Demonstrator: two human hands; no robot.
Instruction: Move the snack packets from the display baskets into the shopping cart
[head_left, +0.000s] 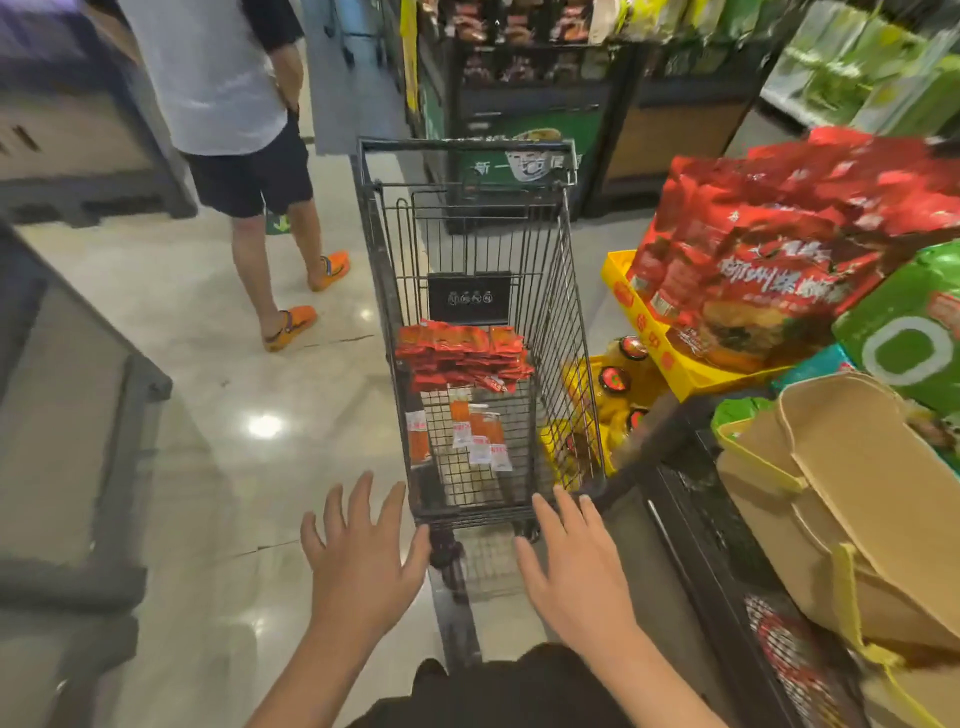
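Note:
A black wire shopping cart (563, 312) stands in the aisle straight ahead. Inside it lies a pile of small red snack packets (462, 361), and nearer me several orange-and-white packets (475, 434) lie on its floor. My left hand (363, 551) hovers with fingers spread just left of the cart's near end, holding nothing. My right hand (574, 566) is spread the same way at the cart's near right corner, also empty. A black wire display basket (727, 561) stands at my right, with red packets (789, 660) showing through its mesh.
A person (234, 104) in shorts and orange sandals stands on the left of the aisle. Large red bags (779, 270) in a yellow tray, green bags and a tan tote bag (857, 499) crowd the right. Dark shelving stands beyond the cart, grey counters at left.

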